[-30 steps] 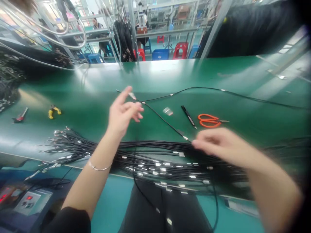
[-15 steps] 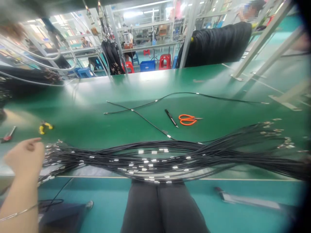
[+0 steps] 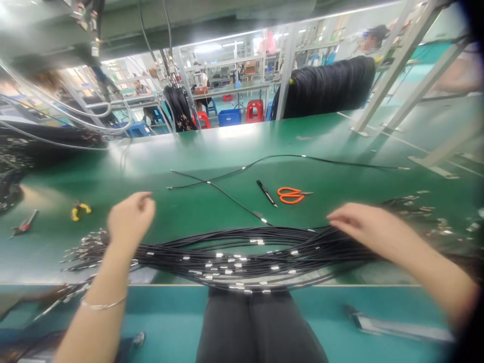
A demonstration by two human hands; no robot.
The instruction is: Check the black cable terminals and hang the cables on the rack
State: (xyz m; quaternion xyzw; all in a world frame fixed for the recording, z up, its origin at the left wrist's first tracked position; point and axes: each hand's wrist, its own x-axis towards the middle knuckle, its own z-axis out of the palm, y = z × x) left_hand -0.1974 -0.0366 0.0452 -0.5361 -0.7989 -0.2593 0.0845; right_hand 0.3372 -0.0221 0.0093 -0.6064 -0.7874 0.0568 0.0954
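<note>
The left hand [image 3: 132, 218] is held above the left part of a cable bundle [image 3: 249, 262], its fingers curled in; whether anything is gripped cannot be told. The right hand [image 3: 361, 224] is held above the bundle's right part, its fingers drawn together, and contact or grip there cannot be told either. Between the hands, the black bundle, dotted with white labels [image 3: 237, 259], is stretched along the near edge of the green surface [image 3: 189, 214]. Beyond both hands, two loose cables [image 3: 234, 196] are crossed. Left of the right hand and beyond it, orange-handled scissors [image 3: 293, 194] and a black knife [image 3: 266, 193] are laid. Left of the left hand, yellow-handled pliers [image 3: 76, 213] are seen.
</note>
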